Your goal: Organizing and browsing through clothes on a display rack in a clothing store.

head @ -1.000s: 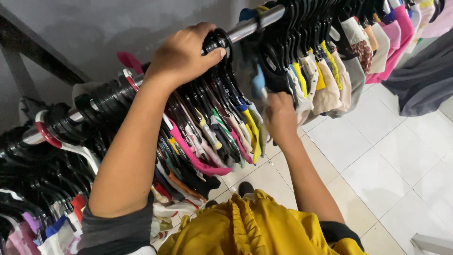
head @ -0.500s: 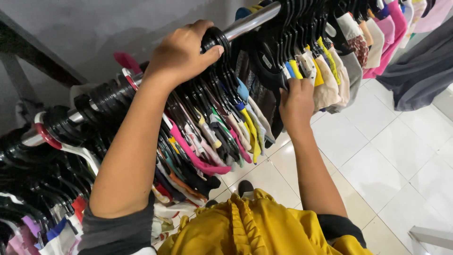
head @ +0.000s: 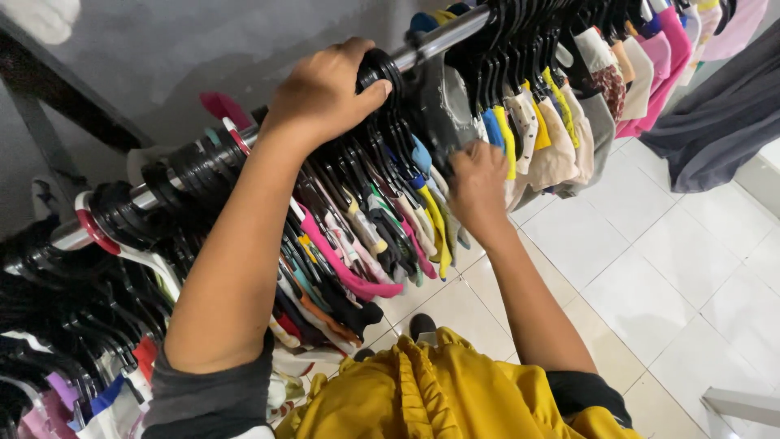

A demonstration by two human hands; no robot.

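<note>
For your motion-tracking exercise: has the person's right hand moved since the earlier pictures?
Yes. The right hand has risen toward the metal rail and now reaches in among the hanging clothes, while the left hand stays gripping the black hangers on the rail.

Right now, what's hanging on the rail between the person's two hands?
In the head view, between the left hand on the metal rail and the right hand hangs a dark grey garment, with bare rail above it.

Black plastic hangers (head: 382,89) crowd a slanting metal rail (head: 439,36), packed tight under the left hand (head: 321,93); small garments (head: 536,138) (yellow, blue, cream, pink) dangle below them, and the right hand (head: 478,187) touches one beside a grey piece (head: 443,106)
</note>
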